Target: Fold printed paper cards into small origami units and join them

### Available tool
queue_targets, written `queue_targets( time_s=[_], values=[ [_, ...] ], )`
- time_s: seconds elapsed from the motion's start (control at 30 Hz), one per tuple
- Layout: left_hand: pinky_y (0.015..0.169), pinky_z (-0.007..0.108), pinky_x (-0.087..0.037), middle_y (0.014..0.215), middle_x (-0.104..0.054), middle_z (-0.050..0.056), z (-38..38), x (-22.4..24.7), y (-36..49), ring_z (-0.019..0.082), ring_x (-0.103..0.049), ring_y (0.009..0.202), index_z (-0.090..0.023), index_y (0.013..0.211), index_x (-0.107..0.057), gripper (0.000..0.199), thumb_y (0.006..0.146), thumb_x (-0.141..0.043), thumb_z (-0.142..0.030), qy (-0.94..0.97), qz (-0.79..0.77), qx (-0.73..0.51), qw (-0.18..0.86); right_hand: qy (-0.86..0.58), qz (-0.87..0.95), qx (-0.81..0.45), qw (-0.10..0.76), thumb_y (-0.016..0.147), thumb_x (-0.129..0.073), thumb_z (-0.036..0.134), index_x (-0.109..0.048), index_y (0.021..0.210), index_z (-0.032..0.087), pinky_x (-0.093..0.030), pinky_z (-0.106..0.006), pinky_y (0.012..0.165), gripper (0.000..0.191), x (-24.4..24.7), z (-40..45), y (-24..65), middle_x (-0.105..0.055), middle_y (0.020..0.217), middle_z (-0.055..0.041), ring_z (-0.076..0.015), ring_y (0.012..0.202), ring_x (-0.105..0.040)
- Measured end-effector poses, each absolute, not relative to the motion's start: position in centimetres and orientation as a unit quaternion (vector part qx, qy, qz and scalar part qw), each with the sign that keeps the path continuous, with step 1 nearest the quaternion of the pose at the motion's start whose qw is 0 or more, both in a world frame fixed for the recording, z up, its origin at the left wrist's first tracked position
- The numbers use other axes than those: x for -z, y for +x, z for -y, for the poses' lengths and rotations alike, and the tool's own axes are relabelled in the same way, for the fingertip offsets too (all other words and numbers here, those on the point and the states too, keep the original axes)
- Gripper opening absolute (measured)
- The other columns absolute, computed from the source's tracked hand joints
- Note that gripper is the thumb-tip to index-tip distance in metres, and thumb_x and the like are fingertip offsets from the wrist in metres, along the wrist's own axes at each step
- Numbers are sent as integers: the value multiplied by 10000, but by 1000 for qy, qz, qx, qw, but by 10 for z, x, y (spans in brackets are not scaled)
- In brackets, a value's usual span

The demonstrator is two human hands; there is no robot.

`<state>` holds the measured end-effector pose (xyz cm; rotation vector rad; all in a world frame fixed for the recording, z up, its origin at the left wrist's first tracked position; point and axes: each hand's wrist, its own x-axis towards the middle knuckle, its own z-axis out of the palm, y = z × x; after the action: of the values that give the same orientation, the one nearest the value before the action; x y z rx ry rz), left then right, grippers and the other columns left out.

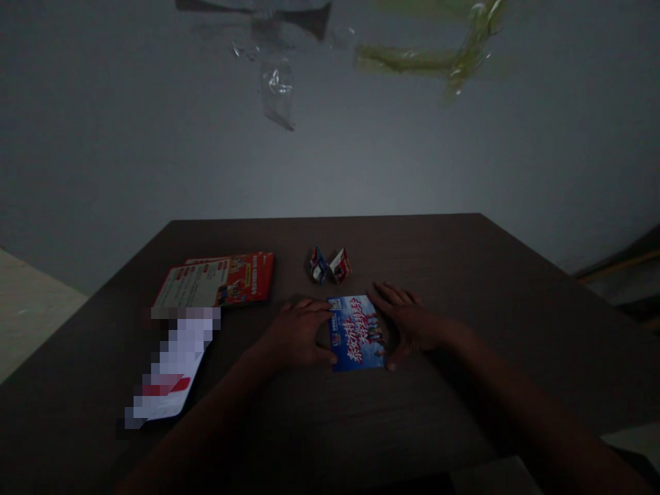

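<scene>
A blue printed sheet with white and red lettering (357, 333) lies flat on the dark table, between my two hands. My left hand (300, 333) rests at its left edge, thumb and fingers spread apart. On the opposite side, my right hand (407, 320) touches or nearly touches the right edge, also with its fingers apart. Just beyond the sheet stand two small folded paper pieces, one blue and white (318, 267), the other red and white (340, 267).
Red and cream printed sheets (216, 280) are stacked at the left of the table (412, 240). Nearer to me lies a phone-like object with a bright, pixelated surface (178, 364). A grey wall with tape strips rises behind the table.
</scene>
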<state>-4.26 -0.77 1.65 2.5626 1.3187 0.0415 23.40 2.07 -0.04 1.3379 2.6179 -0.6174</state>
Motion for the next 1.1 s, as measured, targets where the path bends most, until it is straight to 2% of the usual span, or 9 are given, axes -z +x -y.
queue_targets(
  time_s=[0.37,0.53,0.8,0.9,1.1],
  values=[
    [967,517,-309,1413,-418,82,11,-19,-43,341,-378,1250,-246,1294,-467,869,582,-610,-723,882,-451,-17,138,447,-858,229,104,363,-761,673,68,1461,153,70,-602,1060,1471,-4,-26,226,158,1511,-171,-394,1359,178],
    [1000,520,-267,1450,-348,120,14,-16,-43,354,-328,1280,-223,1301,-438,1001,486,-624,-775,883,-451,-18,128,448,-858,228,104,364,-752,685,91,1456,151,76,-592,1064,1479,-3,-24,227,181,1502,-170,-386,1358,186],
    [1031,516,-217,1476,-265,162,19,-11,-38,373,-265,1303,-182,1373,-330,1170,431,-600,-822,885,-449,-41,113,448,-857,237,96,365,-760,671,68,1461,148,94,-586,1062,1470,-3,-23,227,177,1504,-172,-388,1357,189],
    [1051,485,-198,1478,-267,134,22,-11,-32,348,-260,1315,-217,1354,-364,1037,518,-601,-784,901,-413,-65,115,449,-856,241,92,361,-767,663,71,1460,142,91,-585,1064,1477,-3,-23,227,168,1506,-173,-389,1356,190],
    [1032,433,-262,1336,-457,92,26,-10,-23,305,-395,1223,-238,1282,-460,792,656,-580,-707,914,-364,-94,150,448,-856,242,84,356,-771,657,65,1462,147,88,-587,1064,1477,-2,-22,227,153,1511,-178,-392,1356,186]
  ],
)
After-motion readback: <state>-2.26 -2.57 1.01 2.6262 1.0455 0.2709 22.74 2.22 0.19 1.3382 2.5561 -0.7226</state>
